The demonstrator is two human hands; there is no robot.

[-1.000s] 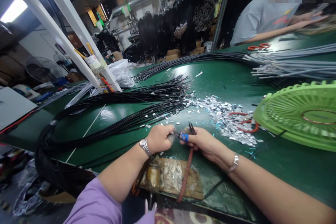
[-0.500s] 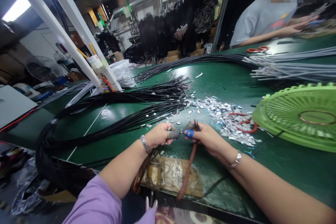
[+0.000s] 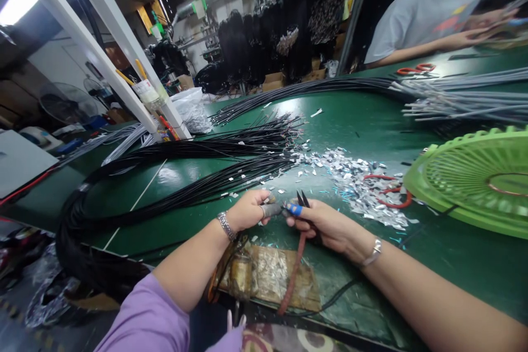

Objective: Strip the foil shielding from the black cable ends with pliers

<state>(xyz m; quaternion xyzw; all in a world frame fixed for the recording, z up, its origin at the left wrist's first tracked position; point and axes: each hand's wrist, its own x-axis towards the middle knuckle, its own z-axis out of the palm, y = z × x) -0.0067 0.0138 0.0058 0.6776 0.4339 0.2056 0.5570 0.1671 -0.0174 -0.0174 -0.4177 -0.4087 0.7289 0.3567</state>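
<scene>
My left hand [image 3: 251, 210] is closed, with a wrapped thumb and finger pinching the end of a thin black cable [image 3: 282, 208]. Close beside it, my right hand [image 3: 319, 220] is closed around dark-bladed scissors [image 3: 303, 198], whose blades point up and stand slightly apart. A blue-taped thumb of that hand presses at the cable's tip; the fingers hide most of the scissors' handles. Below the hands, a reddish strip [image 3: 293, 278] crosses a tape-covered board [image 3: 270, 272] at the table edge. Black cable bundles [image 3: 231, 176] lie to the left, their stripped ends towards my hands.
Silver and blue scraps [image 3: 363, 187] cover the green table [image 3: 350, 121] beyond my right hand, with red-handled scissors [image 3: 394, 191] among them. A green fan [image 3: 474, 181] stands right. Grey cables [image 3: 462, 99] lie behind it. A co-worker [image 3: 416, 27] sits across the table.
My right hand has turned a little, and the scissor blades now show more plainly and spread apart. The left hand still pinches the cable. The view has shifted slightly.
</scene>
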